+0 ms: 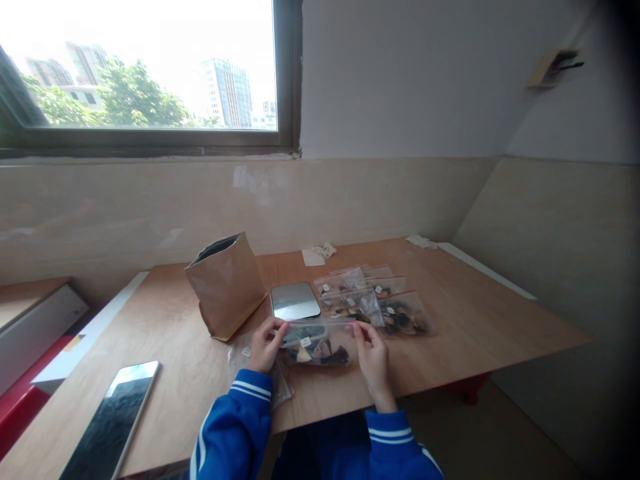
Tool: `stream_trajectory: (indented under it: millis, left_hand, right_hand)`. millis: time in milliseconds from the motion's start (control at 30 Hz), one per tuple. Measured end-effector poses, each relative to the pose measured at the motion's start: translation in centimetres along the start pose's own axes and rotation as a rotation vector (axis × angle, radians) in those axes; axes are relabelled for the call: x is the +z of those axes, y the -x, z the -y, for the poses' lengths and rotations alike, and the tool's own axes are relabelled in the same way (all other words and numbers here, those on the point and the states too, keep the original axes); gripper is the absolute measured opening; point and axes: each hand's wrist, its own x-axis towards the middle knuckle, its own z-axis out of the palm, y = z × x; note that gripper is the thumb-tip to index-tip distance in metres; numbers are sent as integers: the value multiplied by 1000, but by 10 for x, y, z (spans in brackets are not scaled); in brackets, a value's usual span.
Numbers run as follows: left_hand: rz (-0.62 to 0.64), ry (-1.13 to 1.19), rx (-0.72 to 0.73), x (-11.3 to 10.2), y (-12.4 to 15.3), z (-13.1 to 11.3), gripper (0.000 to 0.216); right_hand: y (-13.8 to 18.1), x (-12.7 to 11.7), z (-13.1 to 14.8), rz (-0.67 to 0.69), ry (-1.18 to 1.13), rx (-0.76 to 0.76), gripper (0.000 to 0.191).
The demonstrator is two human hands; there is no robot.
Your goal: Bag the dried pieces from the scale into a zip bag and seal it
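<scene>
One clear zip-lock bag (320, 345) held up by its top strip, near the front edge of the wooden table (485, 303); left end pinched between closed thumb and fingers of the left hand (265, 345), right end in the same way by the right hand (371, 355). Through the plastic, dark and pale pieces (340, 357) and a small white label (305, 341). Partly beneath the left hand, a flat plastic bag (238, 363). Behind, toward the back edge, a square metal-topped plate (295, 302), with a kraft paper pouch (227, 288) standing open on its left and several filled zip-lock bags (403, 315) lying overlapped on its right. Toward the front left corner, a smartphone (113, 420).
</scene>
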Motion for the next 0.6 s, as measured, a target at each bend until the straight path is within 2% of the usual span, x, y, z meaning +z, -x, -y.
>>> stream_trajectory:
  millis: [233, 600]
  left_hand:
    - [1, 72, -43, 3, 0, 1, 33]
    - [47, 49, -22, 3, 3, -11, 36]
  right_hand:
    - [1, 2, 0, -51, 40, -50, 42]
    - [1, 2, 2, -68, -68, 29, 42]
